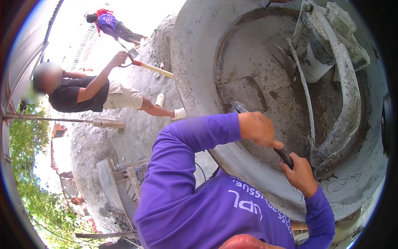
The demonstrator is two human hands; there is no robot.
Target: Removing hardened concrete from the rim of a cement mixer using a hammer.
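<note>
My left hand (259, 129) is wrapped around a dark-handled hand tool (285, 158), whose grey metal head (238, 107) points toward the far left side of a large round mixing drum (192, 54). The exact kind of tool cannot be told. Closer to the handle's end, my right hand (300, 172) also grips it, fingers curled round. Both hands are over the drum, and its floor (265, 93) below shows grey, crusted cement and dark grit. A thick cement-coated mixer arm (350, 99) curves through the drum on the right.
Cement-caked blocks (340, 20) and a grey cylinder (317, 62) stand inside the drum. At the top edge, another person's hand (280, 1) shows partly. A person on the left holds a shovel (151, 68); another person (110, 25) is farther back. Wooden framing (114, 186) lies at lower left.
</note>
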